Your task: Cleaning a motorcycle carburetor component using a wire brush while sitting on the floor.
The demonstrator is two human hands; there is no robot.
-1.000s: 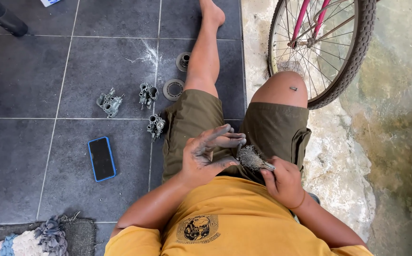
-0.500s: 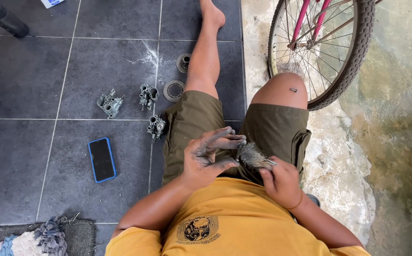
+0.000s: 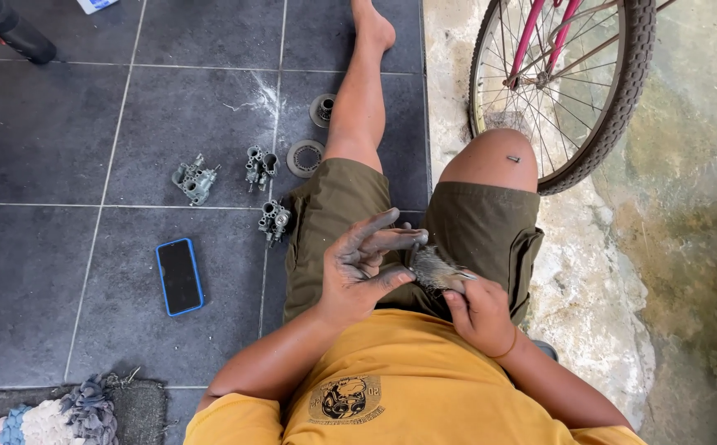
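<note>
1. Dark tiled floor (image 3: 62,132); person seated, grey metal parts (image 3: 195,180) laid out near the left leg.
2. Left hand (image 3: 364,268), fingers spread, steadies a grimy metal part (image 3: 434,268) over the lap.
3. Right hand (image 3: 478,309) pinches it from below.

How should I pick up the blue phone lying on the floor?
Grip the blue phone by its two long edges, coming straight down from above. It lies flat, screen up, on the tile floor, with bare tile on both sides for fingers.

Grey tile floor (image 3: 62,148) — three carb bodies (image 3: 194,180), phone (image 3: 180,276), two round parts (image 3: 304,157), rug (image 3: 62,412).
</note>
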